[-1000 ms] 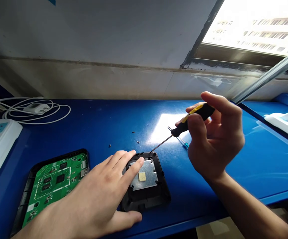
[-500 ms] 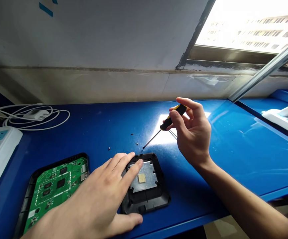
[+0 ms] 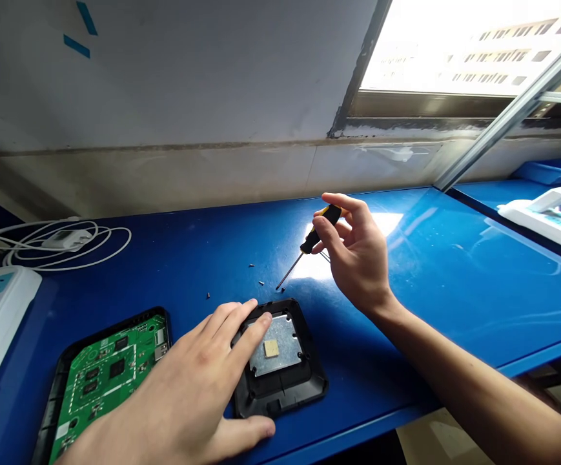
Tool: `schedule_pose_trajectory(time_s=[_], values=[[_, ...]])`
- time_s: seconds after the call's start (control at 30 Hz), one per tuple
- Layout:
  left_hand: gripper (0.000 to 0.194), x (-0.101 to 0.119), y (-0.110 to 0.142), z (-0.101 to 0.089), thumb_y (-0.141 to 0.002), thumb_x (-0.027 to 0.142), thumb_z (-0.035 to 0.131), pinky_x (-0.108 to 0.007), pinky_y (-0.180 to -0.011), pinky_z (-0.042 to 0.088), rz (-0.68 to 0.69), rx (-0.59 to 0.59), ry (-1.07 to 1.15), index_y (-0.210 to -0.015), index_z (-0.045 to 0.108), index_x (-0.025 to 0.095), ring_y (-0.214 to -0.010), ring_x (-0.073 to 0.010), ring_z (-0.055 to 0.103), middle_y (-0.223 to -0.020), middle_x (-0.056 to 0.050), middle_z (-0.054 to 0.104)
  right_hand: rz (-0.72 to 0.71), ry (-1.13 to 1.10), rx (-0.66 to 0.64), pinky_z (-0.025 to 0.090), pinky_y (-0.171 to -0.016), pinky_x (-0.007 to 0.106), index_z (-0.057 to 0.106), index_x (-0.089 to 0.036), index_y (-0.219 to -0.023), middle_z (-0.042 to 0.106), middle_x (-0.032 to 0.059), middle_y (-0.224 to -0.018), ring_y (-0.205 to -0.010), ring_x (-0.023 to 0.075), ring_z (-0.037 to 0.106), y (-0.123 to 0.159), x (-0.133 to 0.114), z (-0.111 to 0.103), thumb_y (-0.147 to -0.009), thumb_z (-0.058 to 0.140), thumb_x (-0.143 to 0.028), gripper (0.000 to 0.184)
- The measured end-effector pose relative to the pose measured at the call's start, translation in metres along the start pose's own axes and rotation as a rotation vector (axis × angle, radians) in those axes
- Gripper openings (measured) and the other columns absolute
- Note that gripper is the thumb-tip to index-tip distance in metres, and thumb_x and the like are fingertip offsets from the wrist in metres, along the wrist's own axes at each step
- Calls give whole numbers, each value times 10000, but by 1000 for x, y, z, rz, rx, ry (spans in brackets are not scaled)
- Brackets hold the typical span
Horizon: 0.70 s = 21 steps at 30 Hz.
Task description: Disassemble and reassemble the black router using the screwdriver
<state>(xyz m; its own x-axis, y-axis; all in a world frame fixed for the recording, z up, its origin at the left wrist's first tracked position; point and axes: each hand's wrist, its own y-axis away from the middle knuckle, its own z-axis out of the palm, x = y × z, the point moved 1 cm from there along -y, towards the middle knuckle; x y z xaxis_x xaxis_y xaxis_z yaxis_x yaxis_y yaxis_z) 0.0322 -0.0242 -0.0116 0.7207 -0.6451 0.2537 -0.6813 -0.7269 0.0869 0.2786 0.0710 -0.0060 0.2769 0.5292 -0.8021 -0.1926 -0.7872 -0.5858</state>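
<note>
My right hand [image 3: 357, 248] grips a black and yellow screwdriver [image 3: 317, 236], which slants down to the left. Its tip is close to the table, beside a small dark screw [image 3: 283, 290]. My left hand [image 3: 212, 365] lies spread over the left side of a black plastic cover [image 3: 313, 381], thumb at the near edge and fingertips at the far part. Set inside the cover is a silver metal plate [image 3: 287, 342] with a pale square pad [image 3: 271, 349]. My left hand hides part of the cover and plate. Other tiny screws [image 3: 261, 283] lie beyond the cover.
A green circuit board [image 3: 108, 349] in a black casing lies at the left, partly under my left forearm. Behind it are a coiled white cable [image 3: 110, 250] with an adapter and a white power strip [image 3: 6, 290]. A metal post [image 3: 488, 116] rises at the right.
The dark screw was at the screwdriver's tip before; now it lies on the table just right of the tip. My left hand stays on the cover. The whole view has shifted slightly.
</note>
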Motion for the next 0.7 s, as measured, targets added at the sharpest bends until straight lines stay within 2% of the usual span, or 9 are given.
schedule_pose_trajectory(time_s=[0.23,0.3,0.43,0.53,0.7], values=[[904,-1,3,2,-840,518,788,-601,-1129,527,1,7,5,-1609,387,266,-1505,-404,451,-1684,-140,409,37,-127,12,641,-497,232,646,-274,-1211,681,-6,-903,-686,141,731,-2,0,-1,-911,749,-334,323],[935,-2,3,4,-841,550,783,-601,-1115,541,-6,26,0,-1628,343,302,-1504,-403,453,-1693,-119,400,-22,-123,21,646,-514,234,660,-269,-1207,687,-2,-880,-714,144,728,-1,-7,-3,-926,735,-297,292],[940,-4,3,6,-842,564,785,-591,-1119,542,-18,30,1,-1627,318,340,-1507,-389,451,-1697,-96,396,-225,-78,27,640,-561,210,699,-275,-1202,682,8,-907,-770,126,720,8,-26,-4,-955,704,-209,256],[941,-4,3,5,-833,552,800,-584,-1140,525,-16,24,5,-1619,327,338,-1518,-381,435,-1695,-100,396,-351,-106,-53,650,-583,224,687,-290,-1267,682,13,-932,-767,122,712,17,-37,-3,-972,683,-180,315],[958,-3,3,5,-826,546,811,-592,-1133,531,-8,32,-8,-1617,315,335,-1510,-381,447,-1687,-109,404,-414,-139,-174,643,-548,247,675,-278,-1307,665,42,-977,-790,148,706,27,-43,-2,-965,674,-156,364]])
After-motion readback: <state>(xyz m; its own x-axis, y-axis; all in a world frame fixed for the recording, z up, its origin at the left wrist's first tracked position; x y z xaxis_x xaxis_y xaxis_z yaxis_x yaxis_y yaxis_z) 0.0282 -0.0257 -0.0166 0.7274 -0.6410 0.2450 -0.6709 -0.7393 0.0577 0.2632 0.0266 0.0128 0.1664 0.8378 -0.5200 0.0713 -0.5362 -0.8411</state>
